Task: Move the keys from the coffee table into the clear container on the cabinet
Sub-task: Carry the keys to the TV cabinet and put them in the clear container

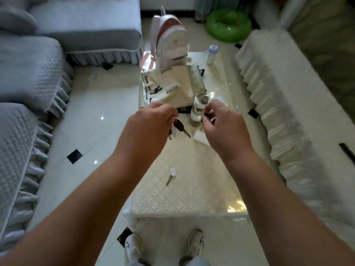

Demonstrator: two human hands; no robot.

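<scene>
My left hand (148, 125) is closed around a bunch of keys (179, 127) with black heads, which dangles below its fingers above the coffee table (192, 192). My right hand (222, 123) pinches a small dark item near the table's middle; what it is cannot be made out. One more key with a white tag (171, 176) lies flat on the quilted table cover, nearer to me. No clear container or cabinet appears in this view.
A white bottle (197, 110) stands just past my hands, with a cream tote bag (169, 87) and a white backpack (169, 39) behind it. Grey sofas (28, 83) line the left, a white covered sofa (278, 112) the right. My shoes (134, 246) stand at the table's near end.
</scene>
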